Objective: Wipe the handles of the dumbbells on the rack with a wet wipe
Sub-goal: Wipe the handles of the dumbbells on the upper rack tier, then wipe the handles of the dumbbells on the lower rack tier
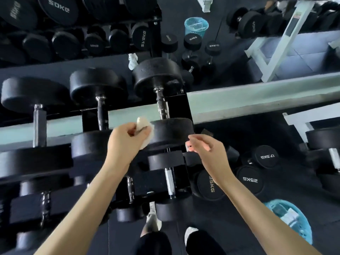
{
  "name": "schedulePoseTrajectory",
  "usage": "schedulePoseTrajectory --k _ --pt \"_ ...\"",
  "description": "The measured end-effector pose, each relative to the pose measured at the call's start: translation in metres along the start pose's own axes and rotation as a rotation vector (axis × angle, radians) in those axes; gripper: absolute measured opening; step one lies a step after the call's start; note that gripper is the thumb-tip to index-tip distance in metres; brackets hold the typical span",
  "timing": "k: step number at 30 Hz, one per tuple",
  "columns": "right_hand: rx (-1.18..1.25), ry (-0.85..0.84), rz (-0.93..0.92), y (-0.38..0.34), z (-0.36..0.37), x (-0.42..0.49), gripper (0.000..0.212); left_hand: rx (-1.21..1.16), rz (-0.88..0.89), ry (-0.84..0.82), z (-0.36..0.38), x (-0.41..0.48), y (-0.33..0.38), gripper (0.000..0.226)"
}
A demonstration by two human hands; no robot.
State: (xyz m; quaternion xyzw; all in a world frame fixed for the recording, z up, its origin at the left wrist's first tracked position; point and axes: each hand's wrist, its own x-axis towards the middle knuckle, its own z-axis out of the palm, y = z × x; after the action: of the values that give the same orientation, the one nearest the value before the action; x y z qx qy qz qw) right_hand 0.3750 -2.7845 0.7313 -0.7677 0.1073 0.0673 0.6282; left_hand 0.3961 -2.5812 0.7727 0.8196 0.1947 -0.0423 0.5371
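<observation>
Gym, top tier of a dumbbell rack: a person's left hand (pixel 128 138) grips a bunched, off-white wet wipe (pixel 142 125) between thumb and curled fingers. The wipe sits at the left rim of the near head (pixel 171 133) of the right-most dumbbell (pixel 158 76). Whether wipe and rubber touch cannot be told. That dumbbell's knurled chrome handle (pixel 161 108) lies uncovered beyond the head, crossing the pale green rail (pixel 257 100) beside a black cradle (pixel 181 105).

The right hand (pixel 207 150) hovers at the head's right edge. Its fingers are loosely curled with nothing seen in them, though blur softens the fingertips.

To the left, the middle dumbbell (pixel 97 83) and the left dumbbell (pixel 31 92) have matte, round black heads set close together, leaving only narrow gaps between them. Right of the cradle the rail runs bare.

Under the forearms, a lower tier holds more dumbbells, one with a smooth bright handle (pixel 169 181). Floor dumbbells marked 35KG (pixel 209 184), 25KG (pixel 250 179) and 17.5KG (pixel 266 156) crowd the dark floor at right, near a turquoise mesh basket (pixel 301 229). The person's shoes (pixel 152 216) stand just beside the rack's base.
</observation>
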Motion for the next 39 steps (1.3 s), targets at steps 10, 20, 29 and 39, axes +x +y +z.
schedulePoseTrajectory --k 10,20,29,39 --pt "-0.263 -0.309 0.015 0.071 -0.012 -0.064 0.039 -0.397 -0.386 -0.006 0.081 -0.101 -0.082 0.033" --pt "-0.439 -0.265 0.017 0.160 0.014 -0.054 0.017 -0.397 -0.523 -0.102 0.111 -0.092 -0.157 0.028" --pt "-0.481 -0.061 0.051 0.277 0.039 -0.002 0.006 0.283 0.016 0.107 0.137 -0.034 -0.295 0.017" --pt "-0.584 -0.153 -0.355 0.394 0.089 0.057 0.009 0.490 0.581 0.260 0.174 0.079 -0.378 0.031"
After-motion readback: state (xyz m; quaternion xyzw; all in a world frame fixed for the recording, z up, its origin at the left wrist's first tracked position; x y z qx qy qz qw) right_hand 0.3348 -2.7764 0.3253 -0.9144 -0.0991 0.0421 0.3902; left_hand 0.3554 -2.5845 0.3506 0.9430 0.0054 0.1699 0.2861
